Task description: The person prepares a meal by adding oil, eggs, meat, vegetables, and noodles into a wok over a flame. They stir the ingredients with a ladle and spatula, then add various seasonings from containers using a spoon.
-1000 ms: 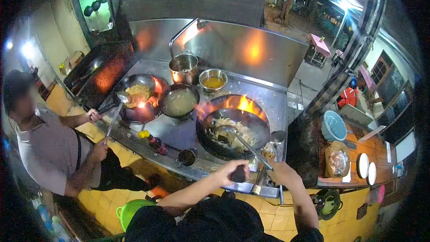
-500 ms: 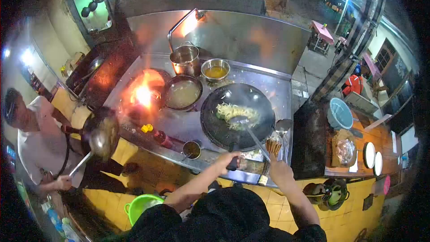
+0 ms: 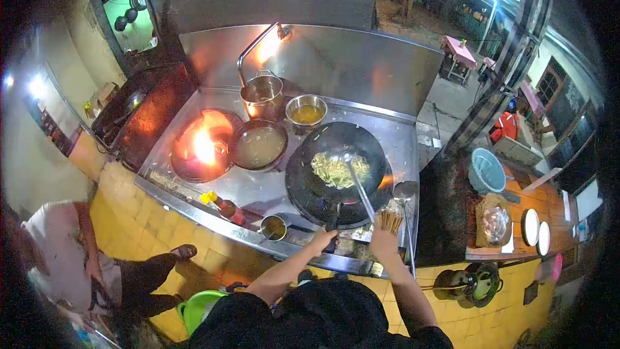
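Note:
My left hand (image 3: pixel 321 243) is closed around the handle of a large black wok (image 3: pixel 307 190) over a burner. Pale noodles (image 3: pixel 336 171) lie in the middle of the wok. In my right hand (image 3: pixel 384 243) is the long metal handle of a cooking ladle (image 3: pixel 363 194), its head down among the noodles. Orange flame shows at the wok's right edge. Just beyond my right hand stands a bundle of thin wooden sticks (image 3: pixel 389 221). A small metal pot (image 3: pixel 274 227) with brown liquid sits to the left of my left hand.
Tall flames (image 3: pixel 204 147) rise from the left burner. Beside it are a pan of cloudy liquid (image 3: pixel 260 145), a steel pot (image 3: pixel 261 94), a bowl of yellow liquid (image 3: pixel 306 113) and a red bottle (image 3: pixel 228 209). A co-worker (image 3: pixel 71 252) stands at left. A wooden table (image 3: pixel 549 200) holds plates.
The co-worker has moved down and left, and their pan and ladle have left the stove's side. The ladle and noodles in my wok have shifted, and flame now shows at its right edge.

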A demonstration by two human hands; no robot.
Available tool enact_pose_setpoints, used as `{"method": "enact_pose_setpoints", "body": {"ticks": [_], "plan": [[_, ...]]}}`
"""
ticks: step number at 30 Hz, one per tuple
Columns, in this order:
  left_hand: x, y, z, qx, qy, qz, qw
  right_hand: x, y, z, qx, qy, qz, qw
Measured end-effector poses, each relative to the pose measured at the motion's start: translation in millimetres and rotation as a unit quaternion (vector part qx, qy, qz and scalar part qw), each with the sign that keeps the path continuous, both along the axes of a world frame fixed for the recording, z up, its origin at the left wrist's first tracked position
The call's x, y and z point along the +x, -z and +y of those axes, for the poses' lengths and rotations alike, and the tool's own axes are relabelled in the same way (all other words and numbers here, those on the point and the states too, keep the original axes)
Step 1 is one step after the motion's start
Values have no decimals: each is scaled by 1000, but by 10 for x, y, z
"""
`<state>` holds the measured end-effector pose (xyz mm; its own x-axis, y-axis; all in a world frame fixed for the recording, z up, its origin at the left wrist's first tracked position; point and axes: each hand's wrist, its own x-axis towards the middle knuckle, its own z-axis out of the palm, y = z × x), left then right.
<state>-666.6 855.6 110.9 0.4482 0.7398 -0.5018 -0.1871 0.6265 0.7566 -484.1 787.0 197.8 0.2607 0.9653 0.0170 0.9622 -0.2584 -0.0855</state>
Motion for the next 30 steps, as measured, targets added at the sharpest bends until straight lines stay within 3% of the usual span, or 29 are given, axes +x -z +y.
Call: {"method": "enact_pose_setpoints", "body": {"ticks": [1,3,4,6,8,9,11,12,14,15,16,18,19,20,22,24,26,27,28,29,30], "plan": [[-24,65,21,-7,27,1,1000,43,-51,35,2,-1,-5,1000],[-65,154,54,19,55,-3,998,67,-269,138,-95,19,92,991],[-58,190,51,21,53,-4,998,97,-384,97,-93,17,91,991],[-57,239,57,-3,35,-15,999,160,-581,-4,-37,16,197,980],[-71,74,22,4,34,-1,999,25,-339,-58,-35,53,199,978],[-74,32,16,-11,37,3,999,-54,-41,-55,65,26,200,977],[-67,-20,13,-26,37,4,999,16,647,77,120,-26,279,952],[-72,-37,14,-29,34,-14,999,91,480,112,117,-29,277,953],[-55,-29,17,-30,28,-33,999,182,-143,270,-90,-31,419,903],[-60,-21,35,-13,36,-1,999,325,63,254,34,-137,355,924],[-70,15,56,5,45,31,999,296,-62,203,35,-138,356,924],[-62,106,86,34,37,37,998,179,-632,-50,38,-154,192,968],[-68,81,74,43,38,8,998,88,-881,-94,-55,-108,185,975],[-73,-15,17,50,38,-22,998,-3,-834,-83,-58,-110,182,975],[-59,-155,56,15,39,-3,999,-119,-409,-28,-128,-63,49,989],[-26,-150,70,20,39,27,999,-12,413,83,-87,-117,-1,989],[91,43,53,-20,29,10,999,-70,-263,187,-111,-103,187,970],[194,34,25,-55,-11,32,998,57,-529,141,-132,-89,171,972],[223,-287,-15,-90,-49,56,993,164,-811,66,-148,-96,158,972],[262,-625,-144,-159,-54,-60,984,271,-1092,-7,-164,-103,144,970],[264,-1376,-310,-227,-59,-175,956,110,-1673,-72,-236,-26,127,963]]}}
